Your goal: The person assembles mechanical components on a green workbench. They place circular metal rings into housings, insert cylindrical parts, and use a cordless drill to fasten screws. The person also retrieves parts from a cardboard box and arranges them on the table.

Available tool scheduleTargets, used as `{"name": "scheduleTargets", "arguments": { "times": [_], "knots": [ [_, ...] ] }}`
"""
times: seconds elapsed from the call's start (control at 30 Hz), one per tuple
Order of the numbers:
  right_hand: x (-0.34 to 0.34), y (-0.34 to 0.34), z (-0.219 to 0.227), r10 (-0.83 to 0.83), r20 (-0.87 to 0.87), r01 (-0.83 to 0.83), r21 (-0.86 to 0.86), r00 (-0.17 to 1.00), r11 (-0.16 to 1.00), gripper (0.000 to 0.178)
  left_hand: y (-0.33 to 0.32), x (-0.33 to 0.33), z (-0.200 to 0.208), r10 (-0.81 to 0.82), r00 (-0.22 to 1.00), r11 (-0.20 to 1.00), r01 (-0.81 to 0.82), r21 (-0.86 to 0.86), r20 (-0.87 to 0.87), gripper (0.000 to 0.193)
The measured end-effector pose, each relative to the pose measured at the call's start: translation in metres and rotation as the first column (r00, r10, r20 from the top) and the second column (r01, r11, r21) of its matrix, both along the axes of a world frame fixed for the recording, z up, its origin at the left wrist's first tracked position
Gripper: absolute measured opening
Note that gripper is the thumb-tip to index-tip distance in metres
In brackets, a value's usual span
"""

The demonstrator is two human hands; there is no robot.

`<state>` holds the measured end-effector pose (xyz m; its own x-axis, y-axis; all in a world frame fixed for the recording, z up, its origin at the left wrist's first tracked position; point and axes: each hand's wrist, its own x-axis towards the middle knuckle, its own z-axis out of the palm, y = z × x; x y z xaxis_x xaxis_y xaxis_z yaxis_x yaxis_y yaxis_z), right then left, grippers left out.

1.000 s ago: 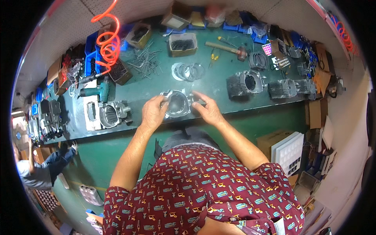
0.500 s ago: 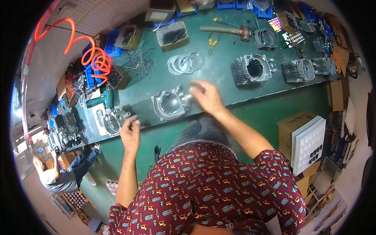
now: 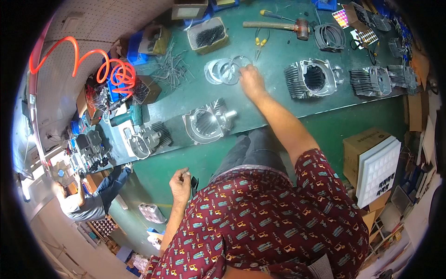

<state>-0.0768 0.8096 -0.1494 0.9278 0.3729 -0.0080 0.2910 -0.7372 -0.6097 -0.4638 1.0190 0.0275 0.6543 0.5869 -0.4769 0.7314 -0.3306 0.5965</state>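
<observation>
At the flat ring gaskets, which overlap in a row on the green bench, my right hand has its fingertips closed on the edge of the rightmost ring. My left hand hangs off the bench's near edge, its fingers curled together, and I see nothing in them. Between the two hands lies a finned metal engine casing with its round bore facing up. Another casing rests left of it, beside a green power drill.
More finned casings stand along the right side. A mallet, pliers and an open box of small black parts lie at the back. An orange coiled hose hangs at left. Beyond the bench's left end is another person.
My right hand has moved from beside the middle casing, away from me, to the ring gaskets. My left hand has drawn back from the left casing toward my body.
</observation>
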Motion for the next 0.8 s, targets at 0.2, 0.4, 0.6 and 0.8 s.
{"name": "scheduleTargets", "arguments": {
  "times": [0.2,0.4,0.6,0.8],
  "knots": [
    [0.001,-0.011,0.006,0.046,0.043,-0.049,0.067,0.998,0.997,0.029,0.002,-0.012,-0.013,-0.024,1.0,0.999,0.025,0.023,-0.02,0.023],
    [0.004,-0.023,-0.016,0.17,0.104,-0.172,0.009,0.98,0.985,0.035,-0.006,0.011,-0.006,0.009,1.0,1.0,-0.009,0.0,0.009,0.023],
    [0.004,-0.03,0.019,0.021,0.087,-0.051,0.353,0.996,0.934,0.026,-0.006,0.036,0.011,0.052,0.994,0.999,-0.051,-0.007,0.101,0.02],
    [-0.011,-0.026,0.088,0.176,0.283,-0.291,0.442,0.943,0.849,0.024,0.011,0.072,0.022,0.08,0.945,0.997,-0.077,-0.021,0.316,0.02]
  ]
}}
